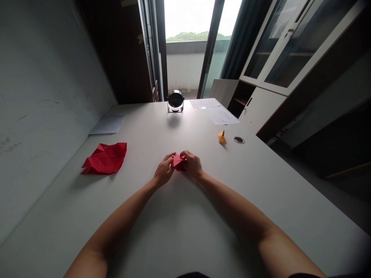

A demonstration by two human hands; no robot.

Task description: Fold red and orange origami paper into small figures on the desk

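Observation:
A small folded piece of red paper [179,162] is held between my two hands over the middle of the white table. My left hand [164,169] grips its left side, with the fingertips at the upper left edge. On the right side, my right hand [191,163] has its fingers bent round the paper. Part of the folded shape is hidden behind the fingers. A larger creased sheet of red paper [106,158] lies on the table to the left, apart from my hands. An orange folded paper piece [222,137] stands to the right, beyond my right hand.
The white table [174,224] has a round cable hole [239,140] near its right edge. A black and silver round device [175,101] stands at the far edge. Papers [222,115] lie at the far right, another sheet [108,124] at the far left by the wall.

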